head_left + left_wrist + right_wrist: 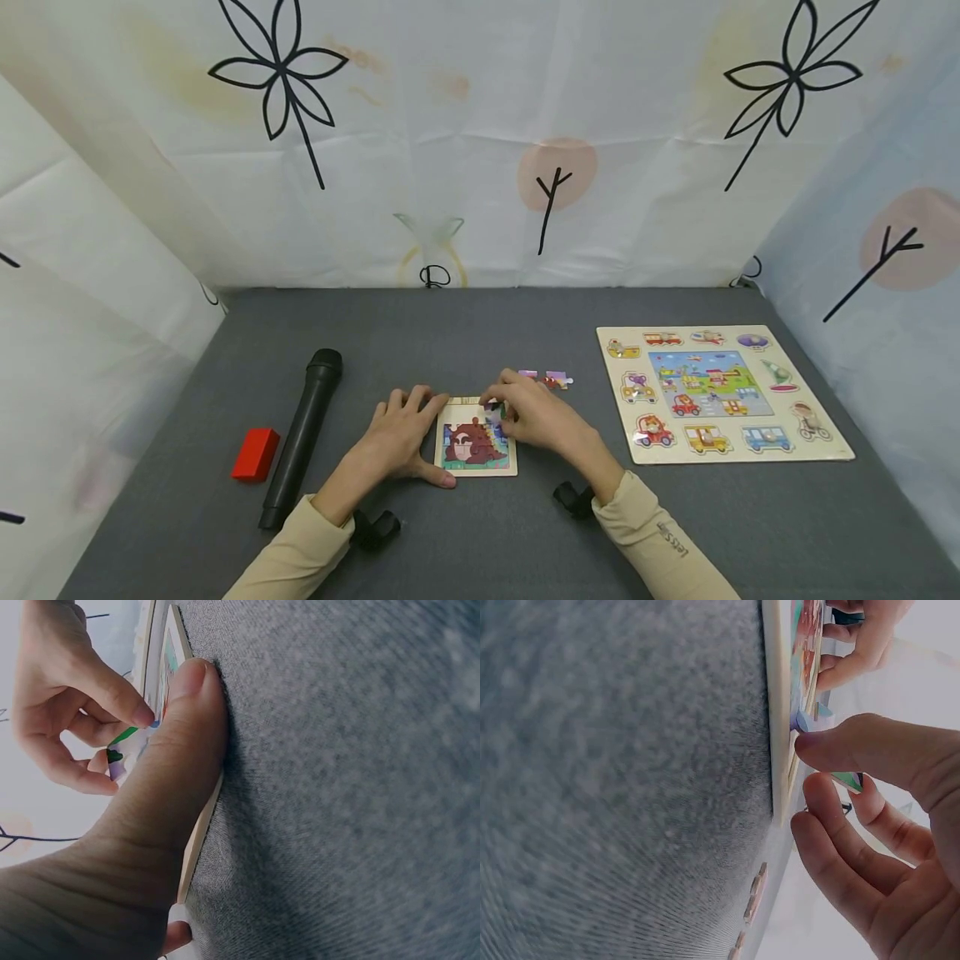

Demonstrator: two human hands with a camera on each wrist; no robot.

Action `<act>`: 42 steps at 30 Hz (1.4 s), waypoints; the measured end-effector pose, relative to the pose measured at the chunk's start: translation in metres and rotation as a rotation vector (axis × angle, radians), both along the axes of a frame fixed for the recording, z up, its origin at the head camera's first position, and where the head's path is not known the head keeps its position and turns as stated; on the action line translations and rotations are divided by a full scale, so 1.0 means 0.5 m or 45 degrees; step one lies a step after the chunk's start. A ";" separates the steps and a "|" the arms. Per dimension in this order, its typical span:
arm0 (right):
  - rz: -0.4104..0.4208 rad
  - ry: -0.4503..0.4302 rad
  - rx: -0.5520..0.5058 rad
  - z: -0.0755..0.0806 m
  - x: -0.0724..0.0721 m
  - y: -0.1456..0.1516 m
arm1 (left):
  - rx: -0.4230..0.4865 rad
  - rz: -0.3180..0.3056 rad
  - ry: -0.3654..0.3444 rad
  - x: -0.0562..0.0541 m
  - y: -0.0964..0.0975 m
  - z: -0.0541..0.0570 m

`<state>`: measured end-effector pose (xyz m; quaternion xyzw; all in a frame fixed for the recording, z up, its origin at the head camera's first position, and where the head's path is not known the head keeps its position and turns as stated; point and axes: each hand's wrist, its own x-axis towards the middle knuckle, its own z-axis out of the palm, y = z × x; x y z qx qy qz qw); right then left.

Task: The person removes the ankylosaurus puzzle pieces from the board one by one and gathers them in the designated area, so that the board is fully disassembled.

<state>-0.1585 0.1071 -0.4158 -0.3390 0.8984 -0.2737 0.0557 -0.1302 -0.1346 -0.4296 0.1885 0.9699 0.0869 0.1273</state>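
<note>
A small wooden jigsaw board (pixel 476 472) lies on the table, its picture of a brown animal partly filled in. My left hand (pixel 401 437) holds the board at its left side, thumb along the near edge and a fingertip at the far corner. Over the board's right side, my right hand (pixel 536 412) pinches a puzzle piece (pixel 847 780) with green and purple on it. That piece is tilted and partly hidden by the fingers. Beyond the right hand lie loose puzzle pieces (pixel 557 380), partly covered by it in the head view.
On the right lies a larger wooden puzzle board (pixel 621 400) with vehicle pictures. A black microphone (pixel 303 437) and a red block (pixel 256 455) lie on the left. Printed white cloth (pixel 465 108) hangs behind the grey table (pixel 480 550).
</note>
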 end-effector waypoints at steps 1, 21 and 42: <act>-0.006 0.006 -0.003 0.000 0.000 0.000 | 0.000 -0.002 0.003 0.000 0.000 0.000; -0.035 -0.045 0.067 -0.001 -0.011 0.019 | 0.028 -0.005 0.001 0.000 0.000 -0.001; -0.039 0.047 0.089 -0.001 -0.023 0.046 | 0.026 -0.011 0.013 0.003 -0.002 0.001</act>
